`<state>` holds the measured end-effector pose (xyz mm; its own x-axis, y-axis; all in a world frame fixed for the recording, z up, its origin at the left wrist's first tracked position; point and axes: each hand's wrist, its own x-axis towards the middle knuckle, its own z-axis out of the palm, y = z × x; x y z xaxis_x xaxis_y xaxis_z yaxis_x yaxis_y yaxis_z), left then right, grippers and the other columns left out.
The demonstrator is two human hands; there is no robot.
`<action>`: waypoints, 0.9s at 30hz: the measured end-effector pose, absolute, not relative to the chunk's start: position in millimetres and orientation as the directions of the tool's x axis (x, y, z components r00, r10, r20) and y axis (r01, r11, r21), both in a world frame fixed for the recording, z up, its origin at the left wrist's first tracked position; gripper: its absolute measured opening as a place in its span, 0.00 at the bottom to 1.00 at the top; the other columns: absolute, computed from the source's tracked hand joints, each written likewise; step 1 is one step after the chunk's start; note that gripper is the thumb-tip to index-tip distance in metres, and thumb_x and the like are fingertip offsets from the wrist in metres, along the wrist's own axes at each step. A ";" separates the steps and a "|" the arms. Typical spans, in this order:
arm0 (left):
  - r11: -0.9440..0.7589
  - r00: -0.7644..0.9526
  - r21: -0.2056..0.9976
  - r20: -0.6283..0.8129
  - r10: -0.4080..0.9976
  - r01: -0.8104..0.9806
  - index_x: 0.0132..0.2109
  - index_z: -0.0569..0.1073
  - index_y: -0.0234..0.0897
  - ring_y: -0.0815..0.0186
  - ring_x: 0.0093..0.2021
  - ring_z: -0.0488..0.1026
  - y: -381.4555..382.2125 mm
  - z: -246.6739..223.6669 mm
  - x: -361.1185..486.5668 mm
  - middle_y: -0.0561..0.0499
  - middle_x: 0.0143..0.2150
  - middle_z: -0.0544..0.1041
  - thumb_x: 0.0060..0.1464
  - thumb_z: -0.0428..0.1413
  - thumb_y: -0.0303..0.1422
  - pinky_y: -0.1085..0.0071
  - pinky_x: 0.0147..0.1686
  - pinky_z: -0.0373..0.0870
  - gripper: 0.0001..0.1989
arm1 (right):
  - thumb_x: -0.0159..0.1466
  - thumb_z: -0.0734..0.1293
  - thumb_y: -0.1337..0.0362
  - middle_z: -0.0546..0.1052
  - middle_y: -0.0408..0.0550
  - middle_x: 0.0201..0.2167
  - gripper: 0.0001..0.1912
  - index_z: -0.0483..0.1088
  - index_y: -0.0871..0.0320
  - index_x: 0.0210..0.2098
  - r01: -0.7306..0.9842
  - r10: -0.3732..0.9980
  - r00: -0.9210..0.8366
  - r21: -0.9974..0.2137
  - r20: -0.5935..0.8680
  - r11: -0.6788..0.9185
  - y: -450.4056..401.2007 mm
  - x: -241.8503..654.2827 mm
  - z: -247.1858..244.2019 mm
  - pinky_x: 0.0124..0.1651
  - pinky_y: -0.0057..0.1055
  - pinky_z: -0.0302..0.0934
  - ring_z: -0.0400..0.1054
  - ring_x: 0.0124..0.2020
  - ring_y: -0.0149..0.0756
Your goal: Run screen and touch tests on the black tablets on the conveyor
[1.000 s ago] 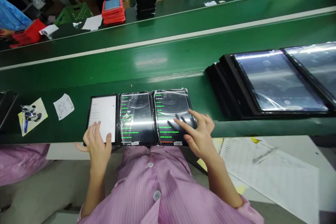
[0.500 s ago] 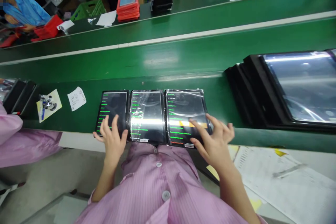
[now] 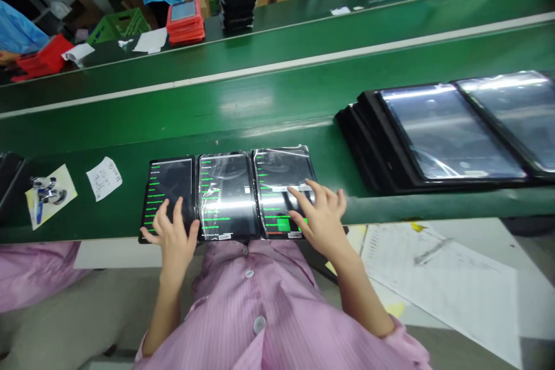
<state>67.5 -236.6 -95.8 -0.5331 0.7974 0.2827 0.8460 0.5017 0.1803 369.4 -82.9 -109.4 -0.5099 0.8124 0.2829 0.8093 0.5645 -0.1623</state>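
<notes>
Three dark tablets with green text lie side by side at the green bench's near edge: a left tablet (image 3: 173, 179), a middle tablet (image 3: 228, 191) and a right tablet (image 3: 277, 170). My left hand (image 3: 174, 237) is over the lower part of the left tablet, fingers spread, holding nothing. Over the right tablet's lower right part is my right hand (image 3: 323, 214), also spread and empty, its index finger at the screen. Green blocks show low on that screen. Whether the fingertips touch the glass I cannot tell.
Stacked tablets (image 3: 437, 133) stand on the bench at right. To the left lie a handwritten note (image 3: 104, 179) and a yellow paper (image 3: 65, 185) with small metal parts. Papers (image 3: 455, 277) lie below the bench edge. Red tablets (image 3: 185, 23) are stacked across the bench.
The view has shifted, so the bench items appear further left. Green blocks have appeared on the right tablet, where an orange band was gone from its screen. Both hands stay over the same tablets.
</notes>
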 end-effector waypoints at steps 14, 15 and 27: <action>0.208 -0.254 0.237 0.186 0.949 0.949 0.69 0.62 0.35 0.47 0.65 0.63 -195.0 -93.0 99.3 0.34 0.64 0.70 0.69 0.46 0.43 0.34 0.67 0.28 0.28 | 0.71 0.57 0.51 0.54 0.62 0.68 0.26 0.63 0.49 0.66 0.826 0.842 -0.459 -0.215 0.283 0.522 -80.7 355.6 -104.5 0.65 0.71 0.43 0.52 0.64 0.60; 0.195 -0.238 0.231 0.173 0.956 0.953 0.69 0.62 0.36 0.47 0.65 0.63 -194.8 -92.0 99.0 0.35 0.64 0.71 0.69 0.46 0.43 0.34 0.66 0.26 0.28 | 0.72 0.57 0.52 0.55 0.61 0.68 0.27 0.60 0.49 0.67 0.823 0.843 -0.447 -0.232 0.300 0.519 -80.5 357.2 -104.4 0.65 0.70 0.43 0.53 0.64 0.59; 0.586 -0.607 0.167 0.301 0.736 0.793 0.71 0.59 0.34 0.42 0.63 0.61 -231.1 -100.3 21.9 0.34 0.64 0.70 0.68 0.43 0.47 0.25 0.62 0.30 0.31 | 0.71 0.56 0.51 0.57 0.62 0.66 0.28 0.55 0.48 0.69 0.831 0.854 -0.388 -0.270 0.346 0.487 -75.9 375.9 -112.9 0.62 0.71 0.44 0.54 0.62 0.62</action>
<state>21.9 -231.1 -100.3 -0.6066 0.7360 0.3007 0.7933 0.5856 0.1669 375.9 -75.9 -112.9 -0.3879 0.8543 0.3460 0.8308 0.4866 -0.2702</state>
